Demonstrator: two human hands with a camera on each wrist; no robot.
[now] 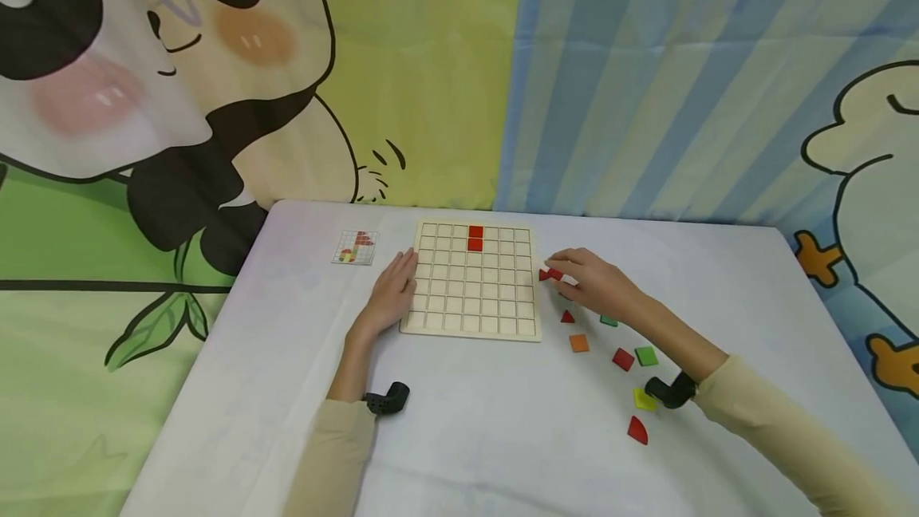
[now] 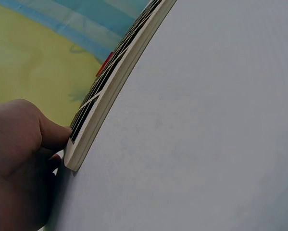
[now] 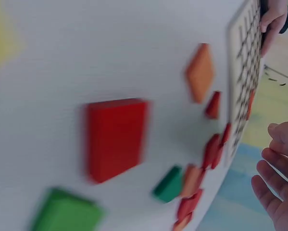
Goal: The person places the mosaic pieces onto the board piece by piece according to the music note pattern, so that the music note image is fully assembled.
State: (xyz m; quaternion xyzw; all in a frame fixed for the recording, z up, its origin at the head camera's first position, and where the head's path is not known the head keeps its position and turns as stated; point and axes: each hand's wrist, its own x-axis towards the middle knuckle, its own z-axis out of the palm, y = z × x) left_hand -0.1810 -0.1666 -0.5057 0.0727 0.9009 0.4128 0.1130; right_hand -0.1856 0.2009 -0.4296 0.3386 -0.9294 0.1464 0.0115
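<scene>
A pale wooden grid board (image 1: 474, 301) lies on the white table, with two red squares (image 1: 475, 244) set one below the other in its upper middle cells. My left hand (image 1: 393, 290) rests along the board's left edge, fingers extended; in the left wrist view its thumb (image 2: 55, 134) touches the board's rim. Over small red pieces (image 1: 551, 274) just right of the board hovers my right hand (image 1: 596, 278). The right wrist view shows its fingers (image 3: 271, 178) loosely bent and apart, with nothing between them. Part of the pile is hidden beneath this hand in the head view.
Scattered towards the near right are a red triangle (image 1: 567, 317), an orange square (image 1: 578, 343), a red square (image 1: 623, 359), green squares (image 1: 646, 356), a yellow square (image 1: 644, 399) and a red quarter-circle (image 1: 637, 430). A pattern card (image 1: 355, 247) lies left of the board.
</scene>
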